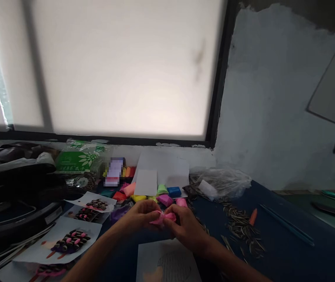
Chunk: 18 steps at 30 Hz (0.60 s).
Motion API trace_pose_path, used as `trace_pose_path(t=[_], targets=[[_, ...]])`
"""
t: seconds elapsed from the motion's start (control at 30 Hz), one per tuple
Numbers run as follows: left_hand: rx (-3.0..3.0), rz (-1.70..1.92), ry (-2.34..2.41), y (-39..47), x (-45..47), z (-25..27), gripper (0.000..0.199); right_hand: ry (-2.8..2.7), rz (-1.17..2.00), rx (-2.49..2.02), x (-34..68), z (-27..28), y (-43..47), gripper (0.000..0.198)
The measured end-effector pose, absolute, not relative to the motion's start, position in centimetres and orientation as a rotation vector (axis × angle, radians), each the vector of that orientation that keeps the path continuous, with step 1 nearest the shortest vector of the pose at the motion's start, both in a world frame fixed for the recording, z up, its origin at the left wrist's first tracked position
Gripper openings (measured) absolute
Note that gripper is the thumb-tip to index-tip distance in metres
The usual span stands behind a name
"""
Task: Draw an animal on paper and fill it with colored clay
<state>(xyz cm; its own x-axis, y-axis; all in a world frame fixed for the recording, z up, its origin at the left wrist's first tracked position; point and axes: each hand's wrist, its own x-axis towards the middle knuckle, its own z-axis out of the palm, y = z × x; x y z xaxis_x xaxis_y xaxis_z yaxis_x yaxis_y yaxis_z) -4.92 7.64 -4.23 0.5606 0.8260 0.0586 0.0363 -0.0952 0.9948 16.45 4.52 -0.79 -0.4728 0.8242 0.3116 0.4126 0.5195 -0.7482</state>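
Both hands meet at the middle, above the blue tabletop. My left hand [141,215] pinches one end of a soft pink piece of modelling clay [155,221], which may be in a wrapper. The other end is gripped between the thumb and fingers of my right hand [187,226]. Below the hands lies a white sheet with a pencil drawing [170,264] and a pale patch. Just beyond them are coloured clay packs, among them a magenta pack [165,200], a blue pack [173,191] and a light green pack [162,189].
At left, sheets with seed-and-clay pictures [70,239] overlap beside cables and dark objects. Loose sunflower seeds [244,227], an orange crayon-like piece [253,217] and blue tweezers-like sticks [287,225] lie right. Behind stand a phone [114,171], a green seed bag [78,158] and a clear bag [229,184].
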Motion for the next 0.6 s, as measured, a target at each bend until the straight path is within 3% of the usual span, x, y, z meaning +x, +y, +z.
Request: trace_pose_path(t=[0.23, 0.6], targets=[[1.596, 0.753, 0.822, 8.4, -3.7, -5.4, 0.027, -2.021, 0.714, -1.104, 16.6, -1.8, 3.9, 0.007], [1.604, 1.018, 0.796, 7.2, -2.6, -4.1, 0.017, -2.023, 0.492, -1.077, 16.2, -1.0, 3.6, 0.004]])
